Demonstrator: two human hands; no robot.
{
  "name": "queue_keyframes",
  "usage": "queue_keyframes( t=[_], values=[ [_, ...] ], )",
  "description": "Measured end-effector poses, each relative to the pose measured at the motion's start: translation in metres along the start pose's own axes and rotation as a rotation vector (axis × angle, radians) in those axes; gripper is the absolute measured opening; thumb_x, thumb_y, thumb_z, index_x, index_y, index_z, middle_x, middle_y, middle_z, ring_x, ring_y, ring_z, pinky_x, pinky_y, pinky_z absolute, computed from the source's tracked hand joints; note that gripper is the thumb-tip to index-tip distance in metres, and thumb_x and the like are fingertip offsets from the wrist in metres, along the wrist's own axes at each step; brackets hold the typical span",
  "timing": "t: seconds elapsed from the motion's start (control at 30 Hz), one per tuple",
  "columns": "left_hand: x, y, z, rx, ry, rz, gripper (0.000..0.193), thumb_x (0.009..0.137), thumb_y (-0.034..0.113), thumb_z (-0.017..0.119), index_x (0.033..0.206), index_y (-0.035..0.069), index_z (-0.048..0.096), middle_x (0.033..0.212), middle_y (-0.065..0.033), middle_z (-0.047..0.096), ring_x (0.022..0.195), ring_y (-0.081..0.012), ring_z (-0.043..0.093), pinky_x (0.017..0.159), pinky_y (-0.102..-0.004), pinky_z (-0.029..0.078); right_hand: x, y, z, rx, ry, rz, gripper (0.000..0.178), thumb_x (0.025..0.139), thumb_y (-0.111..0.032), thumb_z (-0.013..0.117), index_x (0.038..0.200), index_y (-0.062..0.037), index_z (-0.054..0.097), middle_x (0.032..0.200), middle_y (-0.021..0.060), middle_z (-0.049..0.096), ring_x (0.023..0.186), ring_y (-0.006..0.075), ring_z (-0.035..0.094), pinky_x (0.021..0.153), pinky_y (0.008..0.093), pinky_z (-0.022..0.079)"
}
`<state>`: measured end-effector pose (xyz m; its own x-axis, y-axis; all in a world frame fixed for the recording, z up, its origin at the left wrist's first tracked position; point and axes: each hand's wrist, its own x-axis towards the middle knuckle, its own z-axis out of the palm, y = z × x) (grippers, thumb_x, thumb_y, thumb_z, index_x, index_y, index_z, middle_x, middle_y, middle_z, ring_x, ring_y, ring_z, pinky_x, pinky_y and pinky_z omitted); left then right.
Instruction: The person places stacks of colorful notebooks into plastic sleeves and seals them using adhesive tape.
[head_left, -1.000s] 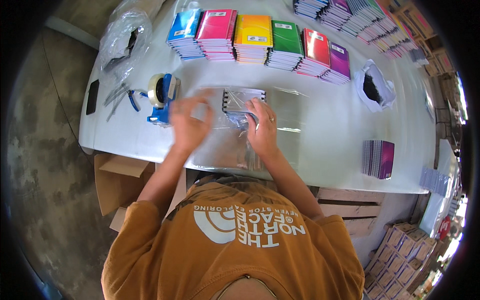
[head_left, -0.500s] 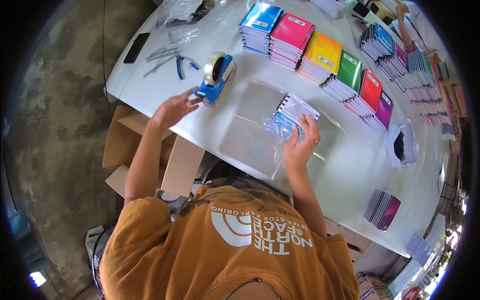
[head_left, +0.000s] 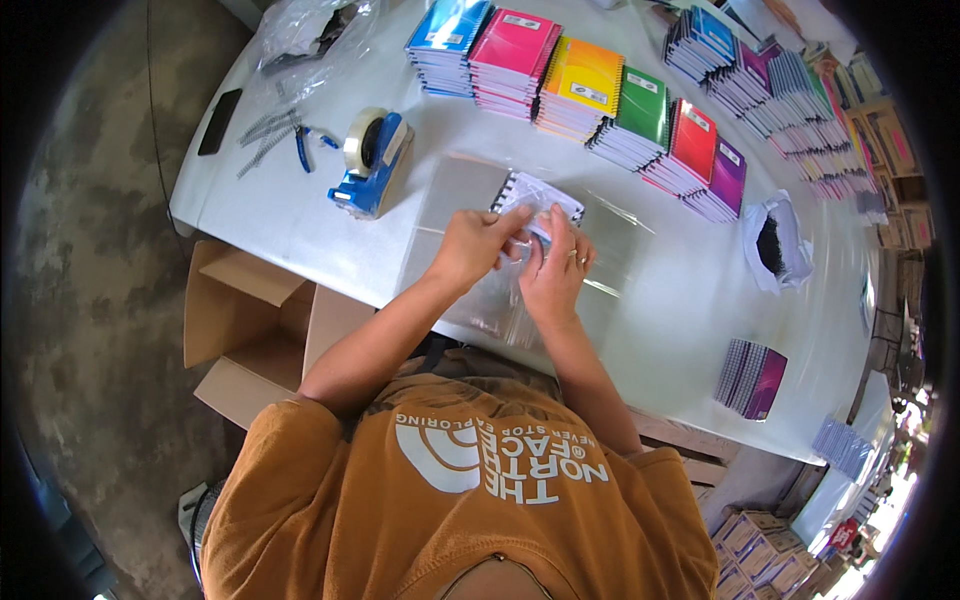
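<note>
A spiral notebook in a clear plastic sleeve lies on a pile of flat clear bags in front of me. My right hand is closed over the near edge of the sleeved notebook, fingers bent onto the plastic. My left hand meets it from the left, thumb and fingers pinched together at the same edge; whatever is in that pinch is too small to make out. To the left stands a blue tape dispenser with a roll of clear tape, touched by neither hand.
Colourful stacks of spiral notebooks line the far side. Pliers, loose wire coils and a phone lie left. At right are a white bag and a purple notebook stack. An open cardboard box sits below the table's left edge.
My left hand has moved from the tape dispenser rightward to the sleeved notebook, its fingers closing. My right hand stays at the notebook. The whole view has shifted a little.
</note>
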<state>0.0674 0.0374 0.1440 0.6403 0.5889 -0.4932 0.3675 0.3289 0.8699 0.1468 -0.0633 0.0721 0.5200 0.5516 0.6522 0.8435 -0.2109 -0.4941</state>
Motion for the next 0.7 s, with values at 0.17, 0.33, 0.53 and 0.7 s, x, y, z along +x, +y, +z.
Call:
queue_keyframes(
  t=[0.17,0.33,0.53,0.7],
  values=[
    [0.005,-0.02,-0.017,0.084,-0.135,-0.051,0.047,0.082,0.045,0.066,0.074,-0.002,0.066,0.056,-0.0042,0.056,0.043,-0.0069,0.044,0.04,-0.0213,0.034,-0.002,-0.008,-0.01,-0.171,-0.154,-0.027,0.064,0.069,0.002,0.06,0.128,-0.0211,0.052,0.101,-0.003,0.049,0.093,0.0169,0.046,0.082,0.0343,0.031],
    [0.034,-0.058,-0.053,0.847,0.431,0.23,0.037,0.076,0.042,0.069,0.074,0.006,0.067,0.059,-0.0097,0.061,0.053,-0.021,0.059,0.052,-0.0345,0.046,0.008,-0.008,-0.006,-0.224,-0.169,-0.006,0.062,0.069,0.003,0.059,0.125,-0.0217,0.055,0.102,-0.0033,0.051,0.093,0.0167,0.046,0.082,0.0341,0.031],
    [0.036,-0.02,-0.187,0.734,0.81,0.199,0.036,0.079,0.041,0.064,0.088,0.006,0.069,0.084,-0.0132,0.065,0.085,-0.0269,0.062,0.068,-0.0384,0.047,0.009,-0.007,-0.002,-0.237,-0.125,-0.019,0.062,0.067,0.005,0.059,0.124,-0.0205,0.056,0.107,-0.0021,0.05,0.094,0.0187,0.047,0.083,0.0345,0.031],
    [0.031,-0.003,-0.209,0.479,0.227,-0.25,0.04,0.083,0.041,0.062,0.097,0.004,0.067,0.079,-0.0031,0.057,0.076,-0.0155,0.05,0.067,-0.0292,0.041,0.014,-0.01,-0.006,-0.228,-0.178,0.009,0.049,0.077,-0.002,0.061,0.122,-0.0209,0.058,0.105,-0.0007,0.051,0.097,0.0198,0.047,0.088,0.0372,0.031]
  ],
)
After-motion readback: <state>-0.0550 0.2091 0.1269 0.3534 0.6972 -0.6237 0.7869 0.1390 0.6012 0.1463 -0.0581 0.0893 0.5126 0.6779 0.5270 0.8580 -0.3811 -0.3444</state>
